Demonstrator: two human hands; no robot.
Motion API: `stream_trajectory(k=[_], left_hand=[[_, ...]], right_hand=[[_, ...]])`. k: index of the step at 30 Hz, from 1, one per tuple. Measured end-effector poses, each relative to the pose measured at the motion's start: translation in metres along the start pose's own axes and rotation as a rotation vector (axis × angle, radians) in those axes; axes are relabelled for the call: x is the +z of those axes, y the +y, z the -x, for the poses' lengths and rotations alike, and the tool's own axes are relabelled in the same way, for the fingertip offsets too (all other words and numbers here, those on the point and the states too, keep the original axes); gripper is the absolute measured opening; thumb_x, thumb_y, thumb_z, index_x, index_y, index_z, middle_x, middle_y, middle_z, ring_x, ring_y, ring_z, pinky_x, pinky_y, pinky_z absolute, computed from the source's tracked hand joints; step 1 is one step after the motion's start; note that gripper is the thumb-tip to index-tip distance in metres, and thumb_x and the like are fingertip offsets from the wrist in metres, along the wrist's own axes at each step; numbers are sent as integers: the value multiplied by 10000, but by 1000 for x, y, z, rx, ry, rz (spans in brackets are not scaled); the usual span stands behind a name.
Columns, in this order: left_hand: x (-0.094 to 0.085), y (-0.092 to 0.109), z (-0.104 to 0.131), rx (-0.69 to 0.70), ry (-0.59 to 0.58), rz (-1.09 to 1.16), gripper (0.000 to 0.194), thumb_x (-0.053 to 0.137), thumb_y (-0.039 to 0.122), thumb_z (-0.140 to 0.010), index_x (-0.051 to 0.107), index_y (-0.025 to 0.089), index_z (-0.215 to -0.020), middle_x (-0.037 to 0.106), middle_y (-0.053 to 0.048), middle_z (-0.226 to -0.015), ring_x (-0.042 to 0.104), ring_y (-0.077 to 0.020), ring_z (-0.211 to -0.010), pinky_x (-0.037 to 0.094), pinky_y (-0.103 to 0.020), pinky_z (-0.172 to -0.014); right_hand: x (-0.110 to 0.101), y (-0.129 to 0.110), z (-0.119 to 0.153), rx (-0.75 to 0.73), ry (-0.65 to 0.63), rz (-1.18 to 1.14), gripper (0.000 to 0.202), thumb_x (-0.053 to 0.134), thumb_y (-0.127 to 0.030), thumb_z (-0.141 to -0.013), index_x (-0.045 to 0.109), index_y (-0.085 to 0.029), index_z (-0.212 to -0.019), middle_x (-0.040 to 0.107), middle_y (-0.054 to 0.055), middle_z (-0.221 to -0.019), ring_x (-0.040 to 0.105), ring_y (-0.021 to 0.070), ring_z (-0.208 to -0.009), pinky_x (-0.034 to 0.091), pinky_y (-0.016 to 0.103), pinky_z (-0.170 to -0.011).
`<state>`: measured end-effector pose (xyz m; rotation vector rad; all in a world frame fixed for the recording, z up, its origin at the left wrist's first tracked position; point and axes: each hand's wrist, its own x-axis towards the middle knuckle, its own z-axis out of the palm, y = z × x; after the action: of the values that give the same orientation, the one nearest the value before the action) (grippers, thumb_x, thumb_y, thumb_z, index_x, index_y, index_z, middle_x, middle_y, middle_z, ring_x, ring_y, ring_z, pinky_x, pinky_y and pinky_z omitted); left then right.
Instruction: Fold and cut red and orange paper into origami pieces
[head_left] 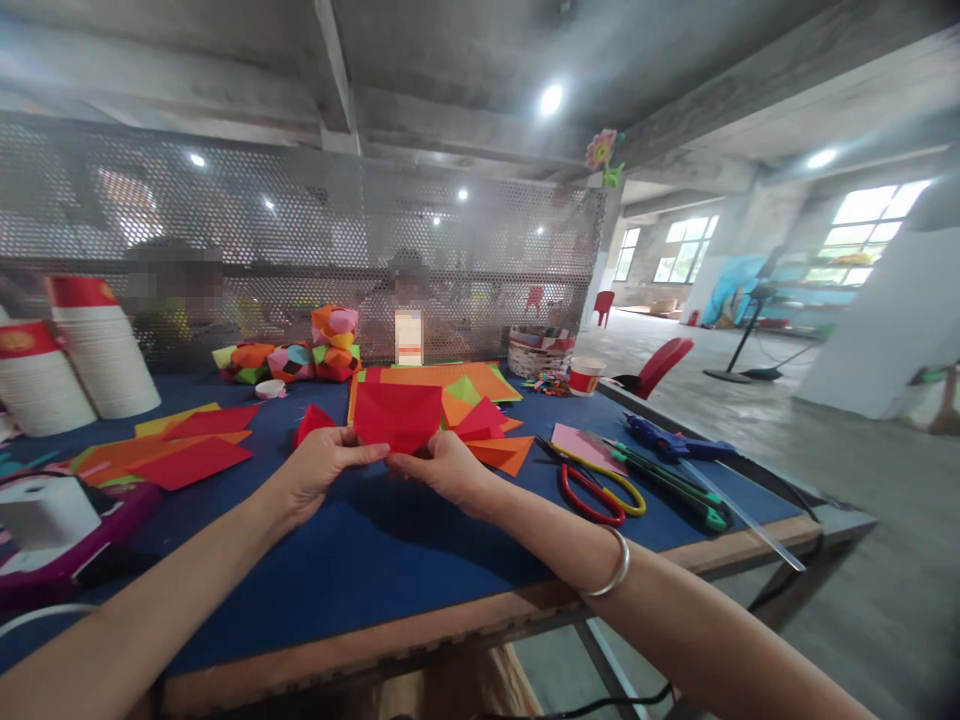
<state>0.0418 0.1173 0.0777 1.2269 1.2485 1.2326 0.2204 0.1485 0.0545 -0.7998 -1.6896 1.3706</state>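
Observation:
A sheet of red paper [399, 412] with faint creases is held up above the blue table top [315, 590]. My left hand [326, 465] pinches its lower left edge between thumb and fingers. On the lower right, my right hand [446, 468] pinches the same sheet. Behind it lie orange paper sheets [480, 380] and several folded red, orange and green pieces [499, 455]. A small folded red piece [313, 422] sits just beyond my left hand. Some fingers of both hands are hidden behind the paper.
Scissors [600, 492], a green cutter [675, 482] and a blue glue gun [675, 438] lie at the right. Stacked paper cups [112, 365], loose coloured paper [187, 450] and a purple power strip [112, 545] are at the left. Folded paper balls [289, 360] and a wicker basket [540, 350] stand behind.

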Motion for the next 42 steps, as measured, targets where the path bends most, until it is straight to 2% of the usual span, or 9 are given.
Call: stream_trajectory(k=[7, 10, 15, 18, 22, 26, 30, 36, 42], left_hand=[[-5, 9, -3, -11, 51, 103, 386, 994, 294, -329, 678, 179, -521, 693, -18, -583, 616, -155, -586, 499, -276, -613], [-13, 14, -8, 17, 108, 138, 352, 972, 232, -400, 630, 180, -470, 621, 23, -519, 545, -100, -547, 436, -217, -554], [-25, 17, -13, 58, 235, 216, 228, 894, 201, -585, 666, 186, -578, 674, 35, -651, 612, -96, -686, 485, -197, -685], [-19, 15, -8, 28, 187, 192, 257, 922, 313, -605, 699, 188, -637, 692, 10, -693, 623, -133, -703, 473, -235, -644], [-4, 9, 0, -11, 49, 84, 408, 1011, 336, -391, 767, 169, -672, 733, -35, -718, 621, -167, -692, 466, -270, -644], [1, 7, 2, 5, 53, 29, 463, 1018, 344, -287, 773, 162, -634, 732, -41, -686, 578, -148, -647, 429, -263, -630], [-3, 7, 0, 52, 134, 40, 460, 1016, 389, -262, 701, 178, -523, 625, 16, -565, 473, -103, -573, 358, -243, -572], [-10, 8, -4, 184, 245, 98, 541, 989, 581, -322, 698, 202, -577, 602, 30, -624, 503, -118, -662, 401, -225, -628], [-1, 1, 1, 131, 69, 32, 477, 1015, 462, -368, 755, 189, -660, 711, -21, -687, 594, -166, -665, 458, -261, -626]], right_hand=[[1, -5, -1, 11, -11, -1, 271, 872, -311, -784, 688, -164, -650, 664, 0, -616, 516, 97, -555, 448, 240, -590], [0, -5, 0, 29, -9, -1, 248, 825, -243, -823, 689, -159, -634, 649, -1, -602, 501, 92, -539, 430, 237, -578], [-2, -3, -1, 56, 16, 4, 244, 766, -186, -847, 682, -156, -619, 647, 5, -606, 482, 89, -523, 375, 233, -532], [-2, -2, 0, 53, 25, 0, 234, 776, -210, -838, 683, -154, -630, 648, 3, -608, 471, 89, -524, 356, 233, -522], [-1, -2, 1, 43, 15, -7, 221, 773, -230, -841, 698, -149, -650, 642, 0, -609, 487, 93, -544, 354, 240, -539], [-1, -5, 2, 51, 7, 2, 241, 796, -265, -830, 692, -152, -644, 639, 0, -609, 503, 98, -550, 387, 246, -568], [-2, -8, 3, 56, 3, 20, 236, 768, -215, -850, 692, -159, -633, 624, 4, -580, 492, 103, -545, 388, 239, -539], [-1, -8, 3, 63, 24, 23, 251, 759, -204, -857, 691, -154, -621, 624, 0, -581, 500, 104, -555, 389, 240, -555], [1, -8, 5, 43, -7, 9, 225, 795, -219, -825, 687, -156, -638, 643, -7, -610, 517, 104, -564, 415, 253, -606]])
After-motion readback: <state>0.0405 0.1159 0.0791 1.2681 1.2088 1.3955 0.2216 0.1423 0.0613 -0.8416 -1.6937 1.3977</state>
